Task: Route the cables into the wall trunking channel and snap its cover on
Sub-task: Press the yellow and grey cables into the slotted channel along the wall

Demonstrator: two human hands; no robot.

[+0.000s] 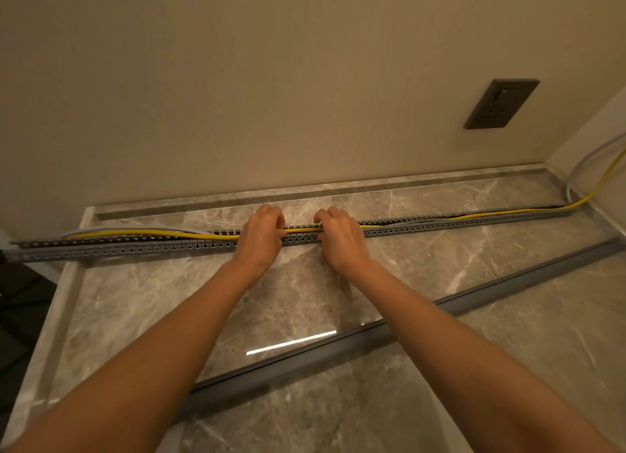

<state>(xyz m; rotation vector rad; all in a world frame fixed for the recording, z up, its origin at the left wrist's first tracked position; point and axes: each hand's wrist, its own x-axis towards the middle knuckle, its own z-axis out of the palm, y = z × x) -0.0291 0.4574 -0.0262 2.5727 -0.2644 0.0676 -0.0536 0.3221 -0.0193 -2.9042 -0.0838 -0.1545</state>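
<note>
A long grey slotted trunking channel [135, 247] lies across the marble counter, parallel to the wall. A yellow cable [142, 234] and a pale grey cable [101, 229] run along it; at the left they bulge above the channel, and at the far right they rise up the side wall. My left hand [261, 235] and my right hand [338, 235] sit side by side at the channel's middle, fingers curled over its top and onto the cables. The grey cover strip [372, 335] lies loose on the counter, slanting from lower left to upper right under my forearms.
A dark wall socket [501, 104] is on the wall at upper right. The marble counter [474, 276] has a raised back ledge [305, 190] behind the channel. Its left edge [50, 324] drops off beside dark objects.
</note>
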